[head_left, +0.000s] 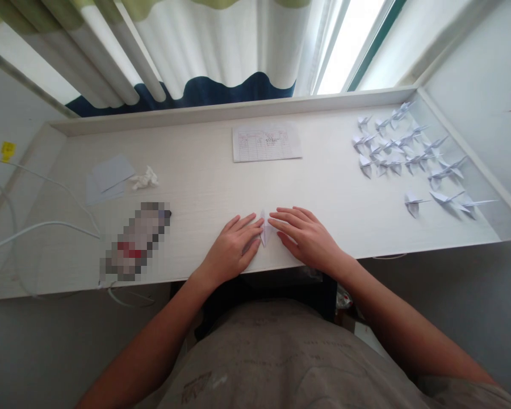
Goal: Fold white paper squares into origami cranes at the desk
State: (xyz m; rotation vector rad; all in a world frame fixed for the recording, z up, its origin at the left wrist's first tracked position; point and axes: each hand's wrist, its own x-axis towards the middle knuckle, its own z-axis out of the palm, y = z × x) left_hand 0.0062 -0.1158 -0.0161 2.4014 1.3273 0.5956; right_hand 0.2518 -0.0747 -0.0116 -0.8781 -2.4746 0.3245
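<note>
A small folded piece of white paper (pixel 263 228) lies on the white desk (pixel 204 182) near its front edge. My left hand (pixel 234 250) rests flat on the desk just left of it, fingers stretched out and touching the paper's left side. My right hand (pixel 302 236) lies flat on the other side, fingertips pressing on the paper's right edge. Most of the paper is hidden between and under the fingers.
Several folded white paper cranes (pixel 402 150) stand at the far right of the desk. A printed sheet (pixel 266 142) lies at the back centre. Blank paper sheets (pixel 108 177), a crumpled scrap (pixel 145 179) and a blurred object (pixel 136 241) sit at the left, with white cables (pixel 34 228).
</note>
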